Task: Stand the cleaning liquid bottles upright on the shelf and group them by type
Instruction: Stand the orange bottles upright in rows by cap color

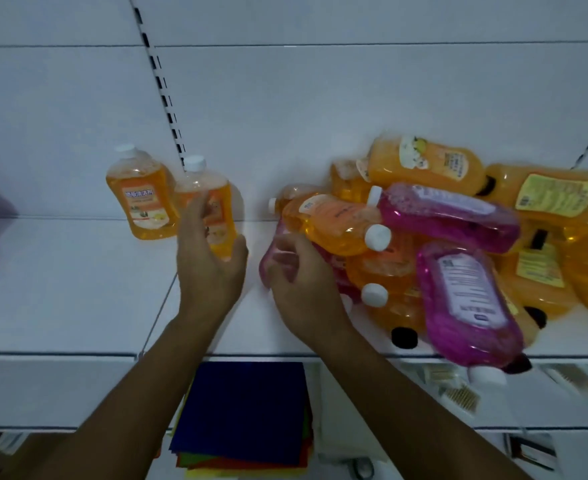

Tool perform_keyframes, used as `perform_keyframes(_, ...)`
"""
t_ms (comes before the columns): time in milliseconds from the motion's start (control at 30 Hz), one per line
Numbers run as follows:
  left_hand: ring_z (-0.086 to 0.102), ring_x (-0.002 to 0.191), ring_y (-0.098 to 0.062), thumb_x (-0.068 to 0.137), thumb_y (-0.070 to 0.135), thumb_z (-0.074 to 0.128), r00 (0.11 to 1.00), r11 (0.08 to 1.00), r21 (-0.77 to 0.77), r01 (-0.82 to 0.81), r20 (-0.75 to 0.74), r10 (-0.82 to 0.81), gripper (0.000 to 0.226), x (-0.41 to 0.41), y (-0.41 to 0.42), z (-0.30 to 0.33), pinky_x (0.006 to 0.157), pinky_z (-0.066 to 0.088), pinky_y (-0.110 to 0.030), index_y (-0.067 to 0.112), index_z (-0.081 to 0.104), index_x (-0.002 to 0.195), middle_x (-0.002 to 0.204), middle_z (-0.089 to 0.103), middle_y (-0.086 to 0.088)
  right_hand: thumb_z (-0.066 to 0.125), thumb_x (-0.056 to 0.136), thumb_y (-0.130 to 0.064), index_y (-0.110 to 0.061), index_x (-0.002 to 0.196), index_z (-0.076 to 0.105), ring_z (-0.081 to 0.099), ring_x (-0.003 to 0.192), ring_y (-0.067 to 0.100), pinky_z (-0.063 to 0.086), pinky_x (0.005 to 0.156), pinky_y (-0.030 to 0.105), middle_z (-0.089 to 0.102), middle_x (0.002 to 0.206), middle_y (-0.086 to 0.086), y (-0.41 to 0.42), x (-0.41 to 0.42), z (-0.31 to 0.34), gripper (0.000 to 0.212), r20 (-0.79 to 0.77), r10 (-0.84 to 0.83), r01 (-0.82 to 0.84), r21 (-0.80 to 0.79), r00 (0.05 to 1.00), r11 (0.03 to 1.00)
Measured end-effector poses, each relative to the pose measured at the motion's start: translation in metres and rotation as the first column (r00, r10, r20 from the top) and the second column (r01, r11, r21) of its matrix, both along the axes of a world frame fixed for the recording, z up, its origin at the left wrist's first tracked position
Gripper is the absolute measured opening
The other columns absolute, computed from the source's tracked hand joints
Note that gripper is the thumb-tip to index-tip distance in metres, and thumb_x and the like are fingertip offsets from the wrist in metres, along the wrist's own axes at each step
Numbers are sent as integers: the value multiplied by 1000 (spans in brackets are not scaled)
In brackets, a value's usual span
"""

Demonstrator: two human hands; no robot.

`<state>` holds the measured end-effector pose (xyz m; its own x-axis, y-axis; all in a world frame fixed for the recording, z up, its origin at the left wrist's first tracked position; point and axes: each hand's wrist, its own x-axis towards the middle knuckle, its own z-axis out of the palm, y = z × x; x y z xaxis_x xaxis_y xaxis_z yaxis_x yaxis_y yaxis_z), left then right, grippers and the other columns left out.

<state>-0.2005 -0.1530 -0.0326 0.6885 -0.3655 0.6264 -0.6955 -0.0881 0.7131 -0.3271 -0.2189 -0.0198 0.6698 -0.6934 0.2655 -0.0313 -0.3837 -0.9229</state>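
Left grip (212,261) around upright orange bottle (216,216), right grip (303,278) grasping pink bottle (271,258) beside pile

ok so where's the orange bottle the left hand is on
In the head view it stands upright left of centre on the shelf: the second orange bottle, beside another upright orange bottle, with the left hand around it.

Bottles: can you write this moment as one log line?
left hand: holds upright orange bottle | right hand: on pink bottle | pile: lying
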Motion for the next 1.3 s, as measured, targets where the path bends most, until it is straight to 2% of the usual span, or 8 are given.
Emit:
perform_keyframes(133, 42, 122, 12, 90, 32, 65, 934, 946, 144, 289, 172, -312, 55, -58, -28, 22, 97, 38, -8, 40, 36, 136, 134, 39, 36, 60, 93, -18, -32, 107, 56, 58, 97, -7, 47, 80, 7, 61, 103, -17, 4, -50, -3, 20, 87, 36, -37, -1, 996, 999)
perform_keyframes(233, 48, 129, -12, 89, 33, 68, 836, 842, 349, 411, 224, -501, 55, -73, -57, 30, 104, 44, -37, 22, 44, 137, 140, 50, 6, 60, 93, -17, -28, 108, 56, 58, 99, -3, 49, 82, 12, 61, 105, -12, 1, -85, -8, 19, 89, 33, -38, 52, 995, 998)
perform_keyframes(333, 45, 131, -26, 87, 40, 68, 863, 836, 499, 230, 292, -412, 66, -73, -75, 30, 106, 40, -49, 13, 42, 141, 142, 49, -9, 58, 94, -26, -36, 115, 53, 56, 103, -10, 49, 82, 11, 58, 111, -19, 4, -112, -9, 23, 54, 73, -78, 107, 996, 991)
perform_keyframes(500, 59, 112, -21, 92, 44, 59, 884, 892, 403, 205, 315, -346, 48, -77, -73, 39, 88, 52, -40, 19, 49, 132, 127, 61, -5, 56, 95, -30, -40, 109, 51, 53, 99, -17, 45, 72, 1, 56, 106, -24, 9, -127, 0, 18, 50, 88, -93, 106, 995, 990)
perform_keyframes(633, 58, 98, 9, 81, 44, 73, 963, 954, 173, 244, 75, -260, 58, -65, -50, 65, 76, 47, -9, 23, 48, 129, 114, 59, 17, 58, 95, -27, -45, 106, 48, 51, 96, -20, 43, 69, 0, 54, 102, -28, 12, -114, 10, 23, 38, 37, -41, 117, 999, 992)
perform_keyframes(733, 66, 93, -3, 82, 46, 70, 956, 967, -23, 253, -151, -253, 54, -56, -24, 80, 70, 57, -19, 21, 51, 126, 110, 65, 9, 61, 93, -27, -39, 119, 49, 55, 101, -10, 47, 80, 9, 57, 108, -23, 22, -95, 14, 31, 87, -20, 10, 109, 996, 994)
perform_keyframes(900, 67, 94, -3, 92, 44, 59, 950, 961, -94, 262, -151, -273, 33, -47, 20, 84, 68, 55, -17, 22, 58, 117, 103, 68, 9, 64, 91, -34, -28, 140, 37, 47, 125, 6, 45, 103, 32, 49, 136, -9, 46, -65, 15, 56, 122, -110, 106, 37, 986, 994)
perform_keyframes(1300, 69, 98, -9, 93, 57, 43, 829, 940, -235, 249, -451, -332, 43, -23, 74, 55, 68, 58, -25, 31, 60, 122, 107, 71, 9, 53, 98, -32, -31, 142, 41, 56, 113, -3, 48, 88, 11, 59, 128, -13, 76, -30, -1, 46, 78, 96, -102, 80, 992, 992)
